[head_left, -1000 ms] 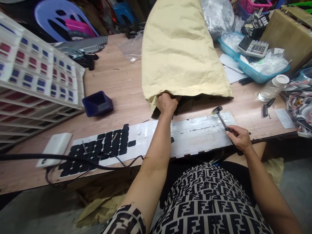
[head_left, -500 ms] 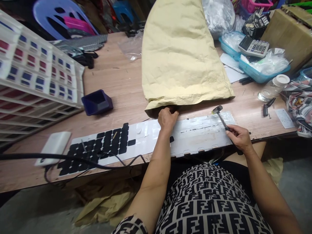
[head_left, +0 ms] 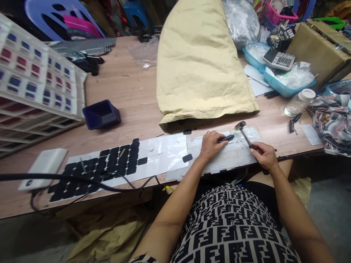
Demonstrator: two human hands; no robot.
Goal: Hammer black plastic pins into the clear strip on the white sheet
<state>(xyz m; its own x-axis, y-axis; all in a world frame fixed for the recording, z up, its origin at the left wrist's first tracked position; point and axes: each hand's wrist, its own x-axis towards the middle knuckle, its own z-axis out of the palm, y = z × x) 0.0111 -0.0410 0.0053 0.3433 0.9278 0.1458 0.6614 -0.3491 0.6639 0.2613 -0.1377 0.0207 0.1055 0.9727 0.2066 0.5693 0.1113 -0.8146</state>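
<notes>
My right hand (head_left: 265,155) is closed around the dark handle of a small hammer (head_left: 245,136), whose head lies over the right end of a pale, worn board (head_left: 219,160). Left of it, my left hand (head_left: 212,146) pinches a slim black piece (head_left: 228,138) just above that board. Its exact kind is too small to make out. Behind both hands, a large tan paper sack (head_left: 204,65) lies with its dark open mouth toward me. Rows of black rounded pads (head_left: 120,160) cover the left part of a white sheet (head_left: 167,153).
A white plastic crate (head_left: 41,80) and a dark purple bin (head_left: 101,115) stand at left. A black cable (head_left: 82,179) crosses the front left. At right are blue baskets (head_left: 287,87), a calculator (head_left: 279,59), a lidded jar (head_left: 298,102) and small black pieces (head_left: 294,122).
My left hand has come out of the sack's mouth and moved right and toward me, now with a black piece in it. The right hand still holds the hammer over the board.
</notes>
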